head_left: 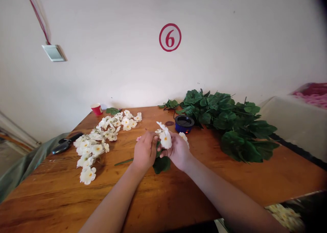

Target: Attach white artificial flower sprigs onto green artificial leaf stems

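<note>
My left hand (145,150) is closed around a green stem (124,162), which sticks out to its left; a broad green leaf (161,165) hangs below the fingers. Close beside it, my right hand (179,151) pinches a white artificial flower (165,139) with a yellow centre. The two hands nearly meet over the middle of the table, and the fingers partly hide where flower and stem come together. Behind my right hand another white flower (184,137) shows in part.
White flowers (97,149) lie in a long heap on the left of the wooden table (163,195). Green leaves (222,117) pile up on the right. A blue pot (184,124) with a lit red light stands between. A red cup (96,109) and a black handled object (65,144) sit left.
</note>
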A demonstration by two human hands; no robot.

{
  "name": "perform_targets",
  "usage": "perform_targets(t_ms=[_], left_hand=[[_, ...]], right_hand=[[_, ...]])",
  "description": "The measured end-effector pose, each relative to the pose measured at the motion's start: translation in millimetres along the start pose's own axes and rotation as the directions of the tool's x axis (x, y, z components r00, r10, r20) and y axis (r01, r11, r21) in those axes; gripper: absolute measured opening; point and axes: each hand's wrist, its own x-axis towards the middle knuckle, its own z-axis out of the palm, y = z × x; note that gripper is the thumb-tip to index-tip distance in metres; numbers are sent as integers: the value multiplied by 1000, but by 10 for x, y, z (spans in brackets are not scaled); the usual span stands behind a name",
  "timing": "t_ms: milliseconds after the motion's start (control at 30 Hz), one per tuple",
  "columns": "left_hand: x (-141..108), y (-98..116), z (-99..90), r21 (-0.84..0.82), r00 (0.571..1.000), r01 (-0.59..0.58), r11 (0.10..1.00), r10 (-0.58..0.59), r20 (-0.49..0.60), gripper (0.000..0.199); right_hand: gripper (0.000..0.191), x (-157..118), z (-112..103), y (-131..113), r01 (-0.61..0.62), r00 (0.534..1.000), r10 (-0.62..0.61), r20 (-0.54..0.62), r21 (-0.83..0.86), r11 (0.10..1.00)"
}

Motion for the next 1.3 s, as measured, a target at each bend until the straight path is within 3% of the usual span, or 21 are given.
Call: perform_targets(t_ms=[133, 200, 300, 433, 633, 733, 867, 933, 1133, 1300], left_hand=[[-4, -46, 7, 207, 980, -189, 960, 172, 95, 22], [-7, -38, -2, 162, 964, -258, 953, 243, 104, 22], [-16, -2, -8, 0, 957, -286, 958, 286, 59, 26], [-30, 37, 27, -94, 982, -180, 979, 184, 44, 41], [-40, 89, 71, -176, 993, -100, 979, 108, 39, 28], [-41, 136, 54, -180, 999, -27, 983, 22, -30, 26], [-40, 183, 39, -195, 999, -1, 981, -9, -48, 32], [-41, 192, 44, -198, 999, -1, 980, -7, -41, 29], [-38, 153, 82, -143, 996, 82, 986, -77, 45, 28], [-38, 89, 116, -217, 994, 89, 972, -74, 79, 31]], right_hand=[[42, -50, 36, -54, 110, 990, -120, -78, -123, 986], [40, -56, 44, -62, 117, 983, -139, -116, -184, 976], [28, -38, 45, -54, 21, 991, -29, -128, -63, 998], [29, -28, 38, -23, -121, 990, 129, -58, 125, 985], [31, -92, 58, -9, -227, 973, 215, 87, 157, 961], [34, -95, 84, 6, -188, 982, 181, 63, 128, 974], [29, -89, 118, 102, -95, 985, 115, -130, 149, 984], [28, -104, 133, 164, -40, 983, 68, -172, 164, 986], [37, -140, 126, 249, 119, 979, -106, -175, 64, 991], [41, -103, 106, 237, 117, 980, -115, -160, 2, 993]])
